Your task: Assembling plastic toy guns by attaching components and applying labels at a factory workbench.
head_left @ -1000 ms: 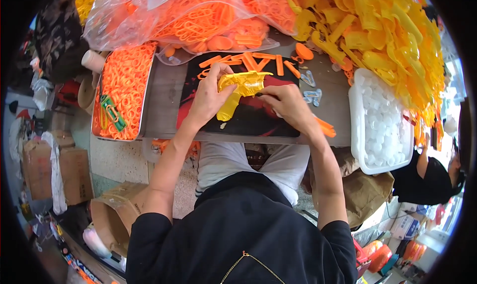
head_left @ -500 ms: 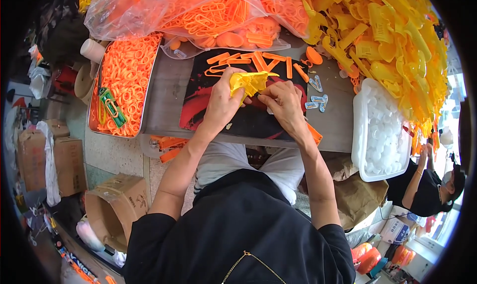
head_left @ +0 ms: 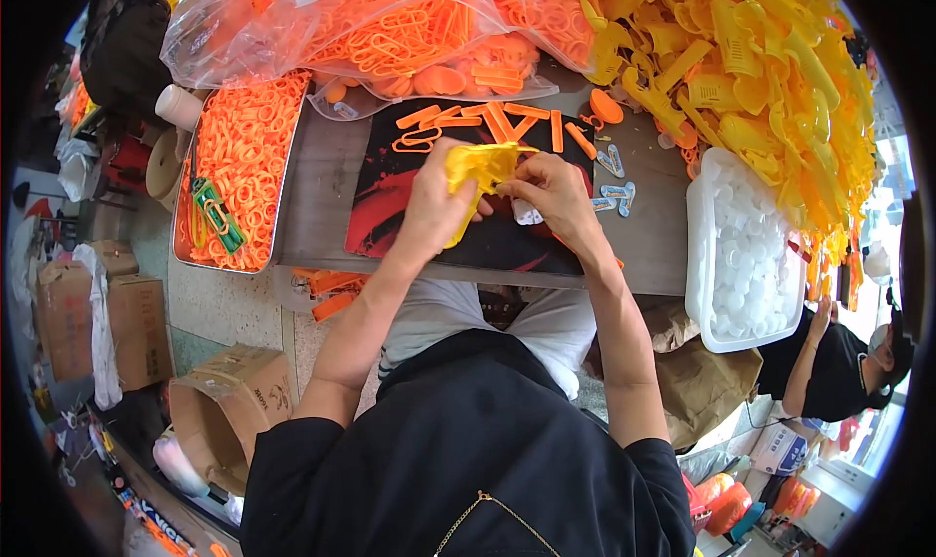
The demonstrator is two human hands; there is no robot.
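My left hand (head_left: pixel 436 201) is closed round a thin, moulded yellow plastic shell (head_left: pixel 477 167) above the dark red-and-black mat (head_left: pixel 375 230). The fingertips of my right hand (head_left: pixel 555 201) pinch together at the shell's right edge, where a tiny dark bit shows. Under those curled fingers a small white piece (head_left: pixel 526 212) pokes out, its kind unclear. Beyond my hands, orange plastic bars (head_left: pixel 498 123) and an orange clip-shaped loop (head_left: pixel 417 140) lie at the mat's far edge. Small pale blue printed pieces (head_left: pixel 611 160) sit to the right.
At left stands a metal tray (head_left: pixel 284 201) of orange rings, with a green cutter (head_left: pixel 216 216) on top. Clear bags (head_left: pixel 234 35) of orange parts lie behind. A yellow parts heap (head_left: pixel 741 89) and a white bin (head_left: pixel 698 255) of white caps stand right. A co-worker (head_left: pixel 829 372) sits far right.
My right hand has turned slightly, and the white piece under its fingers shows more. The yellow shell is tilted differently in my left hand. The whole view has shifted a little.
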